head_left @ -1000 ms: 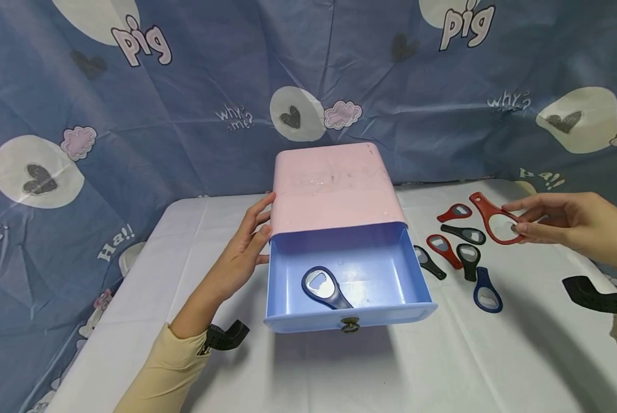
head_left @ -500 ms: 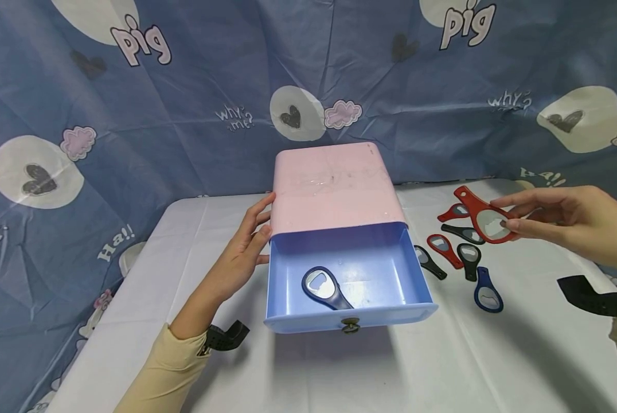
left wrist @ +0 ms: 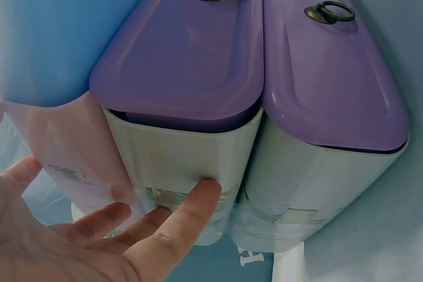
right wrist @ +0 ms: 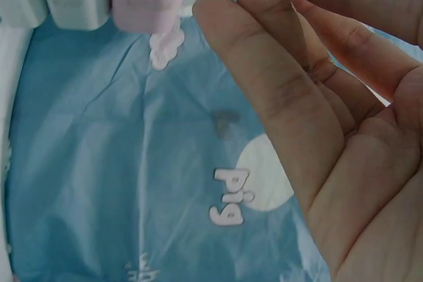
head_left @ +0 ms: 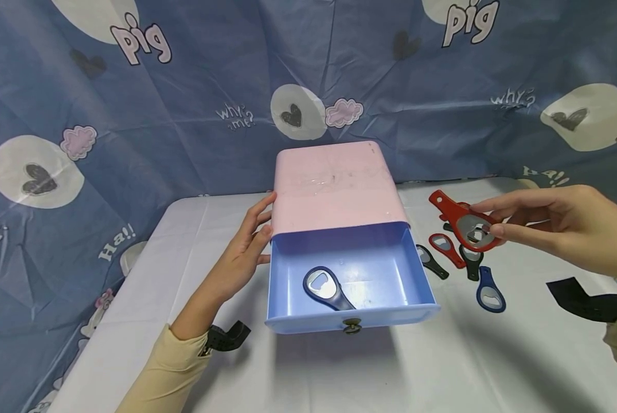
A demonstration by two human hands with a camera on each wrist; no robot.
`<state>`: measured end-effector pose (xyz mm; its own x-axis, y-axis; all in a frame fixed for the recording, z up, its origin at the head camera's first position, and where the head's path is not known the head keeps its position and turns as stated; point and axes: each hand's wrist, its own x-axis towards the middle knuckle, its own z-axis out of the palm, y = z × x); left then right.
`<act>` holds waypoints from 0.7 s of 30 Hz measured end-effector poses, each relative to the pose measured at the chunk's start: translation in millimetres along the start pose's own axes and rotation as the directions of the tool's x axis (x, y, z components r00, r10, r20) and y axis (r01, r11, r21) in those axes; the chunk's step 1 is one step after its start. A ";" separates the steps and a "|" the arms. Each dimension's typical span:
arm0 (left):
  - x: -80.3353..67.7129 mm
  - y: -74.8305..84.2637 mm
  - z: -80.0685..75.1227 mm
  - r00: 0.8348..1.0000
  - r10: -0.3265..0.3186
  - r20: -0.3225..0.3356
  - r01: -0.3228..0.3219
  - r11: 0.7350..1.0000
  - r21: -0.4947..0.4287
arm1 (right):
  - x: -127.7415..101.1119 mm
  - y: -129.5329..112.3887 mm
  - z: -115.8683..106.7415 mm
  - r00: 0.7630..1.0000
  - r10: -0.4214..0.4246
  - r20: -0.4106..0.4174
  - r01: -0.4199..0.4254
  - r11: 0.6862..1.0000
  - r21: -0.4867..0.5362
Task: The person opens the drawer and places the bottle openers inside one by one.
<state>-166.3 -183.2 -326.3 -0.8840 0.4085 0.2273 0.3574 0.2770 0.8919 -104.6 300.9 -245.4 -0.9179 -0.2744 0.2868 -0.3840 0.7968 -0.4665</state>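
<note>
My right hand [head_left: 561,223] pinches the round head of a red bottle opener [head_left: 458,215] between thumb and fingers, its handle pointing up and left. It overlaps other openers on the table in the head view. My left hand [head_left: 238,258] rests with extended fingers against the left side of a pink drawer unit [head_left: 334,183]. That unit's light blue drawer [head_left: 391,314] is pulled out. A dark blue bottle opener [head_left: 324,285] lies inside it, towards the front. In the right wrist view the fingers [right wrist: 277,90] show, but the red opener is out of sight.
Right of the drawer lie a red opener [head_left: 445,246], a blue opener [head_left: 491,292] and black openers [head_left: 432,263] on the white tablecloth [head_left: 226,212]. Beneath the pink unit, the left wrist view shows purple drawers [left wrist: 192,51] with ring pulls. A patterned blue cloth [head_left: 195,143] hangs behind.
My right hand has carried the red bottle opener leftwards, towards the drawer, over the other openers. The left hand and drawer have stayed in place.
</note>
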 end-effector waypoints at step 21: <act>-0.4 0.5 0.0 1.000 0.006 0.004 -0.006 1.000 0.004 | 22.1 -35.7 10.2 0.947 -0.297 0.119 0.282 0.951 0.126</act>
<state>-165.9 -183.3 -326.0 -0.8807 0.4132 0.2314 0.3639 0.2779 0.8890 -112.2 260.9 -230.9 -0.7676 -0.5608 0.3103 -0.6367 0.6124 -0.4685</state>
